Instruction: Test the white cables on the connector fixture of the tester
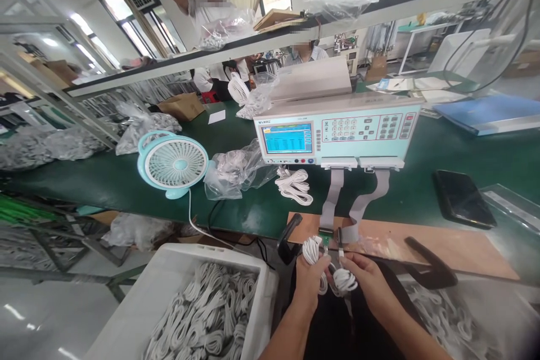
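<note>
My left hand [309,281] is closed on a coiled white cable [311,251], with a plug end by the small green circuit board [325,239] at the bench edge. My right hand [366,277] pinches the plug end of white cable near a dark connector [339,235]; a white coil [345,280] hangs below those fingers. Whether both coils belong to one cable I cannot tell. Two grey ribbon cables [331,199] run from the board area up to the tester [363,149], whose screen [288,138] is lit. Another white cable coil [294,185] lies before the tester.
A white bin [169,259] of coiled cables stands at lower left. Black clamps [289,239] hold a wooden board [392,239] on the green bench. A turquoise fan [179,164], a bagged cable bundle [232,169] and a phone [463,198] lie around. People are behind the shelf [169,67].
</note>
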